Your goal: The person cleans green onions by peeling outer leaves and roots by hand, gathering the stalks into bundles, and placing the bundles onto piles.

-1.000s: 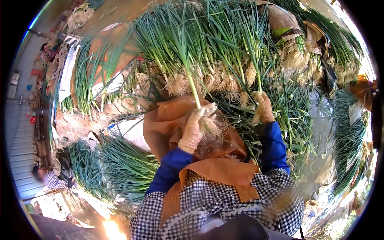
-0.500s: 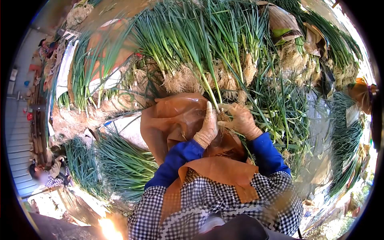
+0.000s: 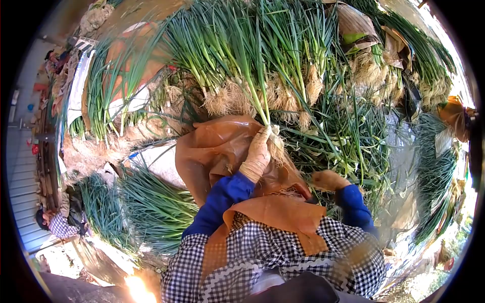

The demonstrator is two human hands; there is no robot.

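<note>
My left hand (image 3: 256, 154) is closed round the lower stems of the green onions (image 3: 263, 112), just above the root end. Their pale roots (image 3: 276, 150) hang beside the fingers, over the brown apron (image 3: 209, 151) across my lap, and their leaves point away from me. To the right, apart from the green onions, my right hand (image 3: 329, 180) is low beside the heap of loose green leaves (image 3: 348, 146). Its fingers look curled in, and what they hold, if anything, is hidden. A reddish-brown rod-like shape (image 3: 303, 191) lies on the apron near that hand.
Rooted green onions (image 3: 227, 98) lie in a row ahead of me. More green onion bundles (image 3: 156, 207) are on the left, with others (image 3: 429, 166) at the far right. Another person (image 3: 58, 222) is at the left edge.
My right hand has left the stems and moved right and toward me, its fingers now curled. My left hand has shifted slightly and now closes round the green onions; their roots show more.
</note>
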